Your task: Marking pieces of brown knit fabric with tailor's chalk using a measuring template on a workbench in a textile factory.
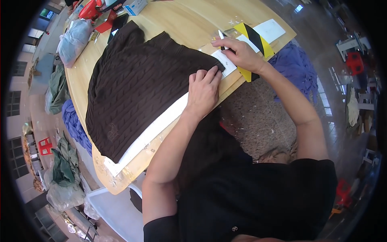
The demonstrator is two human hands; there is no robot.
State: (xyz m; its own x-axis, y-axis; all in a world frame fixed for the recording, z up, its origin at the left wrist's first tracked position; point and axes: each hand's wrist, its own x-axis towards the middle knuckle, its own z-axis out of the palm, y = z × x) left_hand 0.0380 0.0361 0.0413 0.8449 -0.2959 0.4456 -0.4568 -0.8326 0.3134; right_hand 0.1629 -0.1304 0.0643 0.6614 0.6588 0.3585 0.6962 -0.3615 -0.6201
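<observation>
The left hand (pixel 202 93), finger grip unclear, touches a flat, dark-brown, cable-knit garment (pixel 141 88) at two o'clock; the right hand (pixel 244 55) clasps a slim white pen (pixel 221 34).

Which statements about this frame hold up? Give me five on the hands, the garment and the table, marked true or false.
1. The left hand touches the brown knit garment. True.
2. The right hand is empty. False: it holds a white pen-like tool.
3. The garment lies on a wood-coloured table. True.
4. The black-and-yellow strip is left of the garment. False: it is to the right.
5. A filled plastic bag sits at the table's left edge. True.
</observation>
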